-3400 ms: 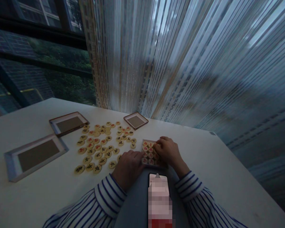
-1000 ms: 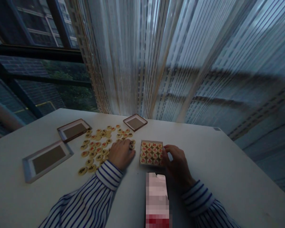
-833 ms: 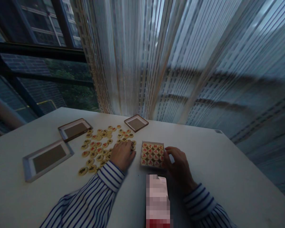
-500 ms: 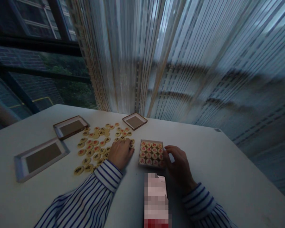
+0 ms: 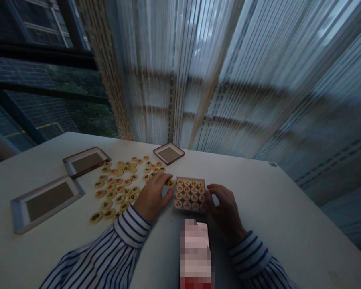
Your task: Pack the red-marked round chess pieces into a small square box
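Note:
A small square box holds rows of round Chinese chess pieces with red characters. At its left edge, one loose Chinese chess piece sits between the thumb and forefinger of my left hand. My right hand is curled against the box's right side, thumb and fingertips at its edge. To the left, beneath and beyond my left wrist, many loose pieces lie scattered, marked in black and red. My left forearm and hand hide some of them.
Two shallow box parts, one pale and one brown-edged, lie at the left. Another small tray is at the back. A phone lies in front of me. A string curtain hangs behind the white table.
My left hand has moved slightly right toward the box, and a piece now sits between its thumb and forefinger. My right hand stays at the box. The view has shifted a little.

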`<action>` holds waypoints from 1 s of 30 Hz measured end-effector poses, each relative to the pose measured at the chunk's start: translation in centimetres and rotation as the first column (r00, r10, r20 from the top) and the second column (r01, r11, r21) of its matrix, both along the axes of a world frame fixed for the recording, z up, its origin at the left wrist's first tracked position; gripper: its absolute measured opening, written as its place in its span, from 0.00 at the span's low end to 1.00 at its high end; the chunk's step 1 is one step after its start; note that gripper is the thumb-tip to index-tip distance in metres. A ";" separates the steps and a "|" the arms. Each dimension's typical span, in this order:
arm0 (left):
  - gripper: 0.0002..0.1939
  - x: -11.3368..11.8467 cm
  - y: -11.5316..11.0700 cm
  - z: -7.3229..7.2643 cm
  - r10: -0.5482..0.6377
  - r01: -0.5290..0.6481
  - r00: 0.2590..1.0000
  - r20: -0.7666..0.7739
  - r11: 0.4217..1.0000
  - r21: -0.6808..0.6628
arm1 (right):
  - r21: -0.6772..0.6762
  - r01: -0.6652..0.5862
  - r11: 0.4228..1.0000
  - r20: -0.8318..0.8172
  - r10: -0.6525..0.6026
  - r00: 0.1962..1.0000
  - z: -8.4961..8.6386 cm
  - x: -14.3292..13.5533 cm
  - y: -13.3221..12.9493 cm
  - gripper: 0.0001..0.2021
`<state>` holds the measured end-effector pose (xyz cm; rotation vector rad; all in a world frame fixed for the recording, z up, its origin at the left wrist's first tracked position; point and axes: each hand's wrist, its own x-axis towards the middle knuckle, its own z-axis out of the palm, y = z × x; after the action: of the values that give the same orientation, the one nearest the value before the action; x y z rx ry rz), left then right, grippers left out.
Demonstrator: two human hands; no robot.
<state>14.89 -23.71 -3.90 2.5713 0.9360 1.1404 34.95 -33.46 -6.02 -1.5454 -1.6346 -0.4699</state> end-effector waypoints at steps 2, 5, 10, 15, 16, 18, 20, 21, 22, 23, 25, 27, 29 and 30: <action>0.13 0.1 -0.6 0.3 -0.038 0.043 0.994 0.103 0.998 -0.050 | 0.018 -0.005 1.000 0.006 0.005 1.000 0.1 0.0 0.0 0.06; 0.12 0.4 -1.6 0.9 -0.065 0.106 0.971 0.229 0.979 -0.173 | 0.042 0.002 0.999 0.008 -0.002 1.000 0.3 -0.1 -0.1 0.05; 0.12 0.9 -3.1 0.8 -0.107 0.232 0.921 0.374 0.923 -0.307 | 0.058 -0.011 0.998 0.041 0.008 0.999 0.7 -0.5 -0.4 0.03; 0.14 1.6 -3.8 -0.4 -0.043 0.207 0.920 0.389 0.898 -0.389 | 0.103 -0.051 0.993 0.085 0.042 0.995 1.1 -0.7 -0.7 0.03; 0.15 1.7 -3.8 -0.7 -0.033 0.206 0.921 0.388 0.887 -0.413 | 0.099 -0.067 0.993 0.089 0.058 0.994 1.2 -0.8 -0.8 0.03; 0.15 1.9 -3.9 -1.0 -0.023 0.214 0.922 0.386 0.862 -0.460 | 0.082 -0.116 0.990 0.104 0.108 0.989 1.4 -0.9 -1.1 0.02; 0.16 2.1 -3.9 -1.2 -0.029 0.236 0.921 0.389 0.835 -0.497 | 0.065 -0.183 0.981 0.134 0.173 0.976 1.7 -1.1 -1.3 0.02; 0.16 2.2 -3.9 -1.2 -0.031 0.249 0.919 0.394 0.820 -0.516 | 0.054 -0.214 0.975 0.149 0.204 0.967 1.8 -1.2 -1.4 0.04; 0.16 2.2 -3.9 -1.3 -0.031 0.261 0.916 0.399 0.802 -0.538 | 0.041 -0.241 0.970 0.160 0.232 0.959 1.8 -1.3 -1.5 0.06; 0.16 2.3 -4.0 -1.2 -0.027 0.274 0.913 0.406 0.778 -0.565 | 0.028 -0.263 0.964 0.167 0.255 0.953 1.9 -1.4 -1.6 0.07; 0.17 2.4 -4.1 -1.2 -0.022 0.308 0.907 0.421 0.716 -0.627 | 0.011 -0.287 0.958 0.165 0.281 0.945 1.9 -1.6 -1.7 0.10; 0.20 2.5 -4.2 -1.0 -0.021 0.355 0.895 0.446 0.639 -0.682 | 0.003 -0.296 0.955 0.161 0.292 0.943 1.9 -1.7 -1.7 0.12; 0.22 2.5 -4.4 -0.9 -0.022 0.409 0.875 0.484 0.569 -0.714 | -0.008 -0.297 0.955 0.159 0.295 0.942 1.9 -1.6 -1.7 0.13; 0.22 2.6 -4.5 -0.9 -0.023 0.433 0.864 0.502 0.541 -0.720 | -0.016 -0.299 0.954 0.159 0.298 0.941 1.9 -1.6 -1.7 0.14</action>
<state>17.45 -28.19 -4.76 1.5100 0.7143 0.8407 33.33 -35.14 -4.14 -1.2485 -1.9497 -0.4426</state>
